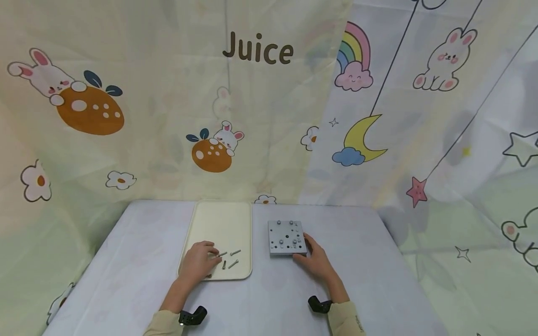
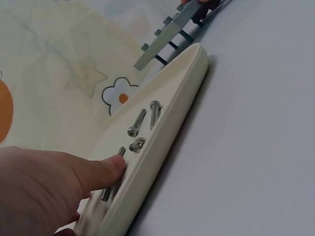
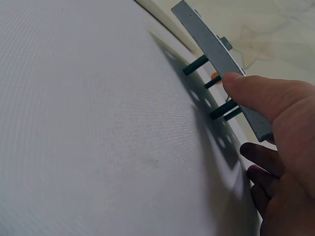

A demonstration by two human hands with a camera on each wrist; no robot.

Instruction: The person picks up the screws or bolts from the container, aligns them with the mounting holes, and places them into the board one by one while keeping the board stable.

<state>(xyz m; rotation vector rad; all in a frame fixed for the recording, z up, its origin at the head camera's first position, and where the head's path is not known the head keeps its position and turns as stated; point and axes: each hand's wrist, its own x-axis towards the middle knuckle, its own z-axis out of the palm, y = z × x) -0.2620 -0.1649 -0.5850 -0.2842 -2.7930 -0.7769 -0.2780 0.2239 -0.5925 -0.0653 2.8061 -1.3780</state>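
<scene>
Nearest, in the near half of the tray [image 1: 222,219], the loose screws [image 1: 233,264] looked hard, light and apt to roll, likely best pinched across the shank below the head. The left hand [image 1: 196,262] reached among them, fingers bent, thumb and forefinger a little apart, the thumb touching one screw; whether it was pinched, I could not tell. Farther off to the right, the plate [image 1: 290,232] stood raised above the counter [image 1: 269,303], fitted screws [image 1: 281,241] through it; it looked like metal, rigid, fairly heavy, smooth enough to slip, and safest held by its edges, clear of the screw heads. The right hand [image 1: 318,265], partly closed, gripped its near right corner, thumb on the near edge.
</scene>
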